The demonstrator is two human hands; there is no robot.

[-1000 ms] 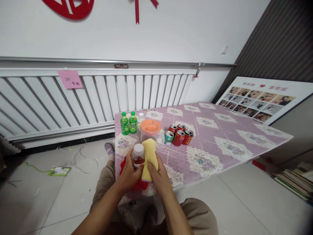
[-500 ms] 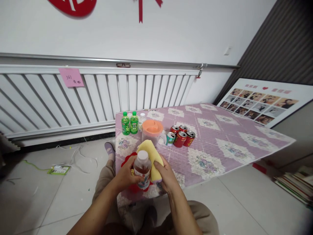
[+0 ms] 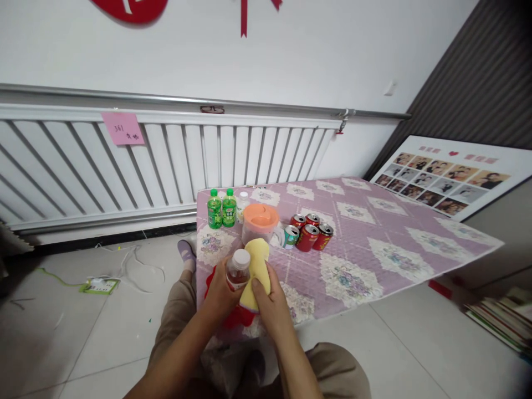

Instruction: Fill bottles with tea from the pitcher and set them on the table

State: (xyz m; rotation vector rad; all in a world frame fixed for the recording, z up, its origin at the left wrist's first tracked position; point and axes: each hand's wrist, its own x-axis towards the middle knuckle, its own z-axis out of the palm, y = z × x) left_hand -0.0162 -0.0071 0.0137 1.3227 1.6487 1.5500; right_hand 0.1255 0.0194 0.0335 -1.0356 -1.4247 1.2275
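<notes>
My left hand (image 3: 221, 291) is wrapped round a clear plastic bottle (image 3: 239, 267) with a white cap, held above the near end of the table. A folded yellow cloth (image 3: 258, 269) is gripped in my right hand (image 3: 270, 293), pressed close against the bottle's right side. Most of the bottle's label is covered by my left hand and the cloth. Beneath both hands lies a red mat with a wavy edge (image 3: 241, 320). Just beyond them stands a clear pitcher with an orange lid (image 3: 261, 219).
Two green drink bottles (image 3: 221, 210) and a white-capped clear bottle (image 3: 243, 208) stand at the table's far left. Several red cans (image 3: 308, 237) and a teal can (image 3: 290, 236) are grouped right of the pitcher. A patterned purple cloth (image 3: 374, 221) covers the table; a radiator (image 3: 166, 160) runs behind.
The bottle has turned in my left hand, so its label faces away more. My right hand has shifted the yellow cloth slightly left along the bottle's side.
</notes>
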